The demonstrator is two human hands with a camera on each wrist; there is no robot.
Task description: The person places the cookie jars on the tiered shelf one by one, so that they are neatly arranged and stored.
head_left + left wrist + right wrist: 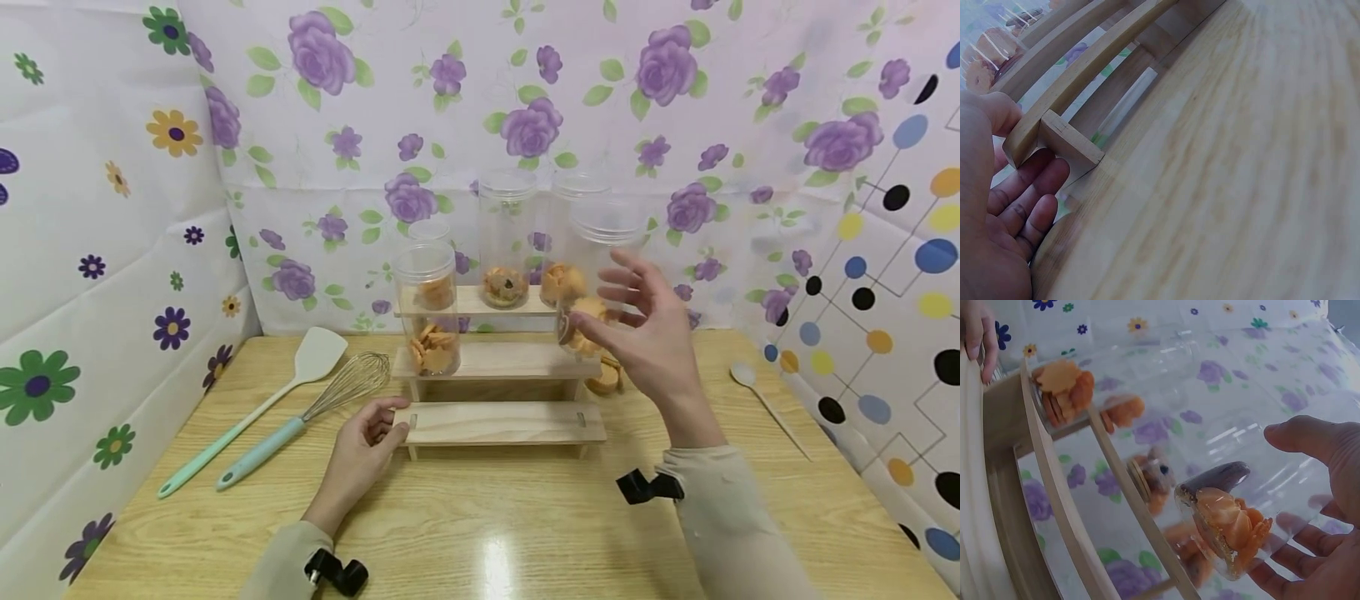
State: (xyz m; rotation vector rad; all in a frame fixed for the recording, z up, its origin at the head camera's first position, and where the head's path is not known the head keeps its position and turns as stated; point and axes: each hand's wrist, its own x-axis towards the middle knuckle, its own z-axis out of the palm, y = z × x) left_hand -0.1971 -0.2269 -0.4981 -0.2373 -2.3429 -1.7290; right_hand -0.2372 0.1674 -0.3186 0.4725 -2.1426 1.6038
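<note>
A clear jar (pixel 603 242) with light cookies and a dark one in its base is in my right hand (pixel 648 329), near the right end of the middle step. In the right wrist view the thumb lies along one side of this jar (pixel 1229 519) and the fingers wrap behind it; its base shows apart from the step. My left hand (pixel 367 442) grips the left end of the lowest step of a three-step wooden stand (pixel 498 423). In the left wrist view some left fingers (pixel 1041 178) are tucked beneath the board's end.
A cookie jar (pixel 426 308) stands on the middle step's left. More jars stand on the top step, including one (pixel 506 242) at its centre. Cookies (pixel 603 379) show beside the stand's right side. A spatula (pixel 318 354) and whisk (pixel 300 425) lie left, a spoon (pixel 768 408) right.
</note>
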